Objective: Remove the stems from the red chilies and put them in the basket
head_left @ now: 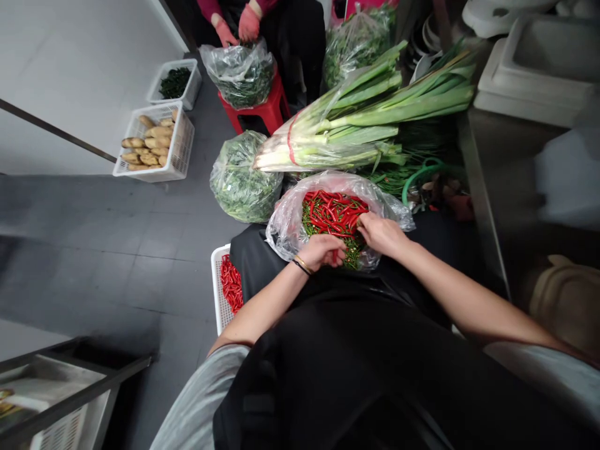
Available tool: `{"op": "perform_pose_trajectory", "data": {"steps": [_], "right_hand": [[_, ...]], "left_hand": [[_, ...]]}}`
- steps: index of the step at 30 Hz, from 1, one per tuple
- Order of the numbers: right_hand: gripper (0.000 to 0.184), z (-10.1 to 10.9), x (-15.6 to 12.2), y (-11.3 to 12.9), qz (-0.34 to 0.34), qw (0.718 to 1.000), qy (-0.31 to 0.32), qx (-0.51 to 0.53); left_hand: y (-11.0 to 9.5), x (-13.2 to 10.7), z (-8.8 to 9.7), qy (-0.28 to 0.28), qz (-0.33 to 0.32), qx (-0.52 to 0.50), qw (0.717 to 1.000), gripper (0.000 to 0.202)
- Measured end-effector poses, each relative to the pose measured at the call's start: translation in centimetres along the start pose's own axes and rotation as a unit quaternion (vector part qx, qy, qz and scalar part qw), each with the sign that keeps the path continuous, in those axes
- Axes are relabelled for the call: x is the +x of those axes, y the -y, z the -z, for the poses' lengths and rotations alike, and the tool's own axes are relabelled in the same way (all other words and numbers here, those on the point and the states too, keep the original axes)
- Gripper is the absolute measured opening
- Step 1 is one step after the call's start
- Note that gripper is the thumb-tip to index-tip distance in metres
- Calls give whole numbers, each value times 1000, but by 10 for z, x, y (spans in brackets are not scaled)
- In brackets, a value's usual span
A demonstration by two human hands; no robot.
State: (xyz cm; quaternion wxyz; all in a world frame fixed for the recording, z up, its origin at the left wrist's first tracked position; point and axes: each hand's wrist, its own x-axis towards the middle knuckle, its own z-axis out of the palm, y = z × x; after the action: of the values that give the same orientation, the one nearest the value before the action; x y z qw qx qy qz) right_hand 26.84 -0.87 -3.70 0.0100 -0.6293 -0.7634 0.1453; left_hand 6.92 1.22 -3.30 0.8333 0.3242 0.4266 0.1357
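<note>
Both my hands are down inside a clear plastic bag point(293, 219) resting on my black apron point(328, 337). The bag holds a heap of red and green chili peppers point(332, 215). My left hand point(321, 251), with a gold bangle and a dark band at the wrist, curls over the peppers. My right hand point(382, 234) reaches in from the right, its fingertips among them. Whether either hand grips a pepper is hidden. Just left of my lap, a white plastic crate point(216, 281) holds more red chilies point(231, 284).
Beyond the bag lie a bundle of leeks point(360, 119) and a bagged mass of greens point(241, 181). A co-worker's pink-gloved hands point(237, 28) hold another bag over a red stool point(255, 109). White crates of tan tubers point(180, 147) and dark greens point(174, 84) sit on the grey floor. A steel counter point(482, 187) runs along the right.
</note>
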Motion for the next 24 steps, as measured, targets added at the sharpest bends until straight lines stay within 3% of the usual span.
{"op": "perform_pose_trajectory", "data": {"steps": [2, 5, 7, 9, 12, 13, 14, 16, 19, 21, 24], "right_hand": [[27, -6, 16, -7, -16, 995, 82, -49], [21, -10, 38, -10, 40, 986, 154, -57], [13, -6, 46, -13, 57, 989, 138, 12], [16, 2, 46, -16, 26, 980, 98, 173], [20, 12, 33, -12, -13, 887, 88, 453], [21, 12, 26, -8, -13, 861, 89, 501], [22, 10, 18, -2, -7, 853, 82, 516], [19, 1, 2, 10, 17, 892, 33, 451], [18, -14, -11, 18, 65, 969, -42, 236], [23, -18, -3, 12, 63, 990, -50, 111], [36, -13, 30, -10, -18, 999, 3, -30]], "left_hand": [[-9, 2, 9, -31, -35, -63, 997, 18], [-23, 5, 20, -68, -61, -115, 989, 15], [-26, 7, 20, -99, -84, -91, 987, 13], [-24, 10, 16, -116, -120, -38, 985, 11], [-14, 15, 3, -79, -148, 20, 986, 19], [-10, 16, -1, -46, -132, 27, 990, 22], [-5, 17, -4, -14, -105, 33, 994, 23], [5, 17, -8, 19, -49, 53, 997, 25], [13, 15, -8, 5, 8, 59, 998, 25], [12, 14, -6, -3, 27, 24, 999, 19], [2, 14, -1, -32, 5, -44, 998, 11]]}}
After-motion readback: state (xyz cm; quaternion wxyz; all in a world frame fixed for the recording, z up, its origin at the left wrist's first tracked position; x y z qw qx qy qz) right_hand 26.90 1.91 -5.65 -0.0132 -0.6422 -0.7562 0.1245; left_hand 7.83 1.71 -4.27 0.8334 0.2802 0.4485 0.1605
